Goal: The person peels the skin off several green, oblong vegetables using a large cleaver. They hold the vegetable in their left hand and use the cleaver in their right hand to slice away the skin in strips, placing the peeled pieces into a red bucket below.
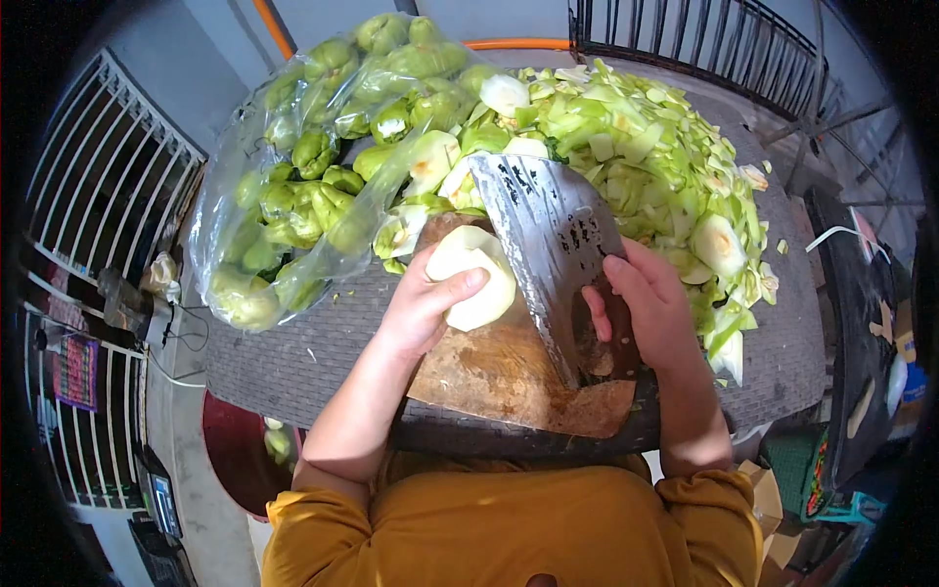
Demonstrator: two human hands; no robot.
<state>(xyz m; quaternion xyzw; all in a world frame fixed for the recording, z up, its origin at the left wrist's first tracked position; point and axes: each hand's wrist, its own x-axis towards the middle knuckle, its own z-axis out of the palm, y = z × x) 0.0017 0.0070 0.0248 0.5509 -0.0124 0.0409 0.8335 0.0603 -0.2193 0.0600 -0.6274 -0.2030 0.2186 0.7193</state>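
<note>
A peeled, pale chayote [473,249] rests in my left hand [418,315], with the thumb lying across its near face. My right hand [656,315] grips a broad metal blade [546,220] by its dark handle end, and a finger shows through an opening there. The blade stands tilted just right of the chayote; whether its edge touches the flesh I cannot tell. Beneath both hands lies a worn brown wooden board [484,374] at the table's near edge. Green peelings and pale cut pieces [645,154] are heaped beyond the blade and to its right.
A clear plastic bag [352,235] of unpeeled green chayotes [315,150] spreads over the left of the grey woven-textured table [293,374]. Below the left edge stands a dark red tub [235,455] with pale green pieces inside. Metal railings [689,44] rise behind.
</note>
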